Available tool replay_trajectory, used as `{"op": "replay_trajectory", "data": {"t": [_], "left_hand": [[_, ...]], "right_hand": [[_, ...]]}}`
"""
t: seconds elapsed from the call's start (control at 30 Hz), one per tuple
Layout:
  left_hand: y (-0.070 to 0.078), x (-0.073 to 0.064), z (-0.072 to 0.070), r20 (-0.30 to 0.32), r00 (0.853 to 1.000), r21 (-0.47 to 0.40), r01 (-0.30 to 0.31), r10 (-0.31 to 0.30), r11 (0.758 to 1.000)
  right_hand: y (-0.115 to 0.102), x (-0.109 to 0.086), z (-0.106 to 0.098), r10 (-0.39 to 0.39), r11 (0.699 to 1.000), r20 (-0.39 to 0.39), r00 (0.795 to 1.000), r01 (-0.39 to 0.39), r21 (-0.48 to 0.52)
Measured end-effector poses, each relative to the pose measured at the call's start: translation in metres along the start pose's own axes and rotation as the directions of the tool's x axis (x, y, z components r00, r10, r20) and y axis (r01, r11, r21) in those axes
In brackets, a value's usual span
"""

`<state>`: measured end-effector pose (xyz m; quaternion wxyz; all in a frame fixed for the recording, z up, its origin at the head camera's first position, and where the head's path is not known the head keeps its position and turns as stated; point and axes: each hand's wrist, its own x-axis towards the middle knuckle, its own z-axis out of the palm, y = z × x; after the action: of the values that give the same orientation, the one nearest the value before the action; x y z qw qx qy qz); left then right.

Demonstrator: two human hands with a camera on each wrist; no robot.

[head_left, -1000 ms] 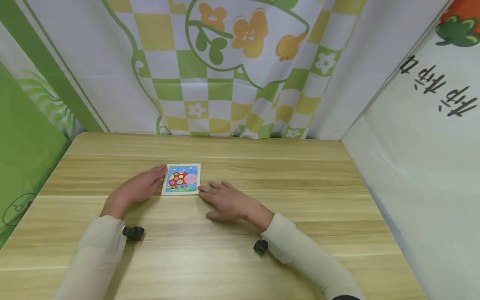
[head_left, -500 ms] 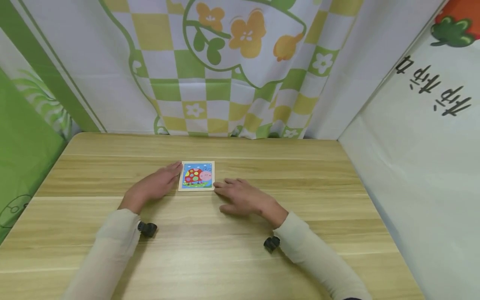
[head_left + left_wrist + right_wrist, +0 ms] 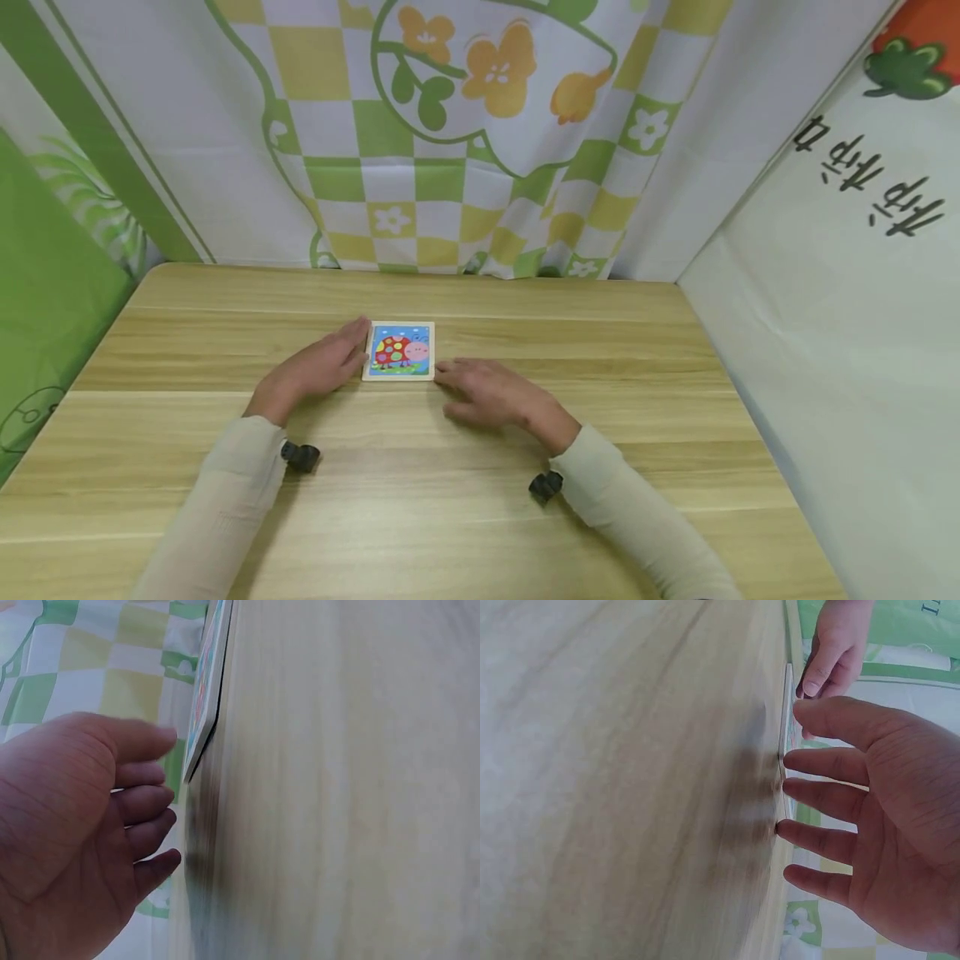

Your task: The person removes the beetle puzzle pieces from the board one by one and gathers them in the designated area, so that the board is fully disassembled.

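A small square picture board with a pale wooden rim lies flat on the table, showing a red spotted ladybug on blue. Along its left edge rests my left hand, fingers extended and the thumb near the lower left side. My right hand lies at its lower right corner, fingertips touching or nearly touching the rim. In the left wrist view, the board appears edge-on beyond the thumb. The right wrist view shows the fairly straight fingers of my right hand, with the left hand past the board.
The wooden table has a patterned curtain along its back edge. A green panel stands at the left and a white wall sheet at the right. Small black cameras sit at both wrists.
The board has slid to the right across the table, with both hands moving along beside it. Most of the shift came in the first half second; the last half second shows only a little.
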<state>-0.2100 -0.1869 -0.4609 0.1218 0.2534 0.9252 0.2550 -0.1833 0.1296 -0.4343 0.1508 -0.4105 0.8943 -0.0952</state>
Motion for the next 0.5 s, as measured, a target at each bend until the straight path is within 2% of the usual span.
{"op": "replay_trajectory", "data": {"t": [0.2, 0.37, 0.5], "left_hand": [[0.010, 0.005, 0.005, -0.019, 0.999, -0.029, -0.049, 0.049, 0.998], [0.022, 0.012, 0.010, -0.021, 0.994, 0.050, -0.102, 0.103, 0.994], [0.031, 0.019, 0.011, -0.016, 0.991, 0.090, -0.130, 0.132, 0.987]], "right_hand": [[0.011, 0.007, -0.003, 0.043, 0.994, -0.140, 0.989, -0.029, 0.104], [0.021, 0.021, -0.006, 0.109, 0.988, -0.213, 0.971, -0.082, 0.133], [0.029, 0.033, -0.010, 0.125, 0.989, -0.239, 0.963, -0.102, 0.105]]}}
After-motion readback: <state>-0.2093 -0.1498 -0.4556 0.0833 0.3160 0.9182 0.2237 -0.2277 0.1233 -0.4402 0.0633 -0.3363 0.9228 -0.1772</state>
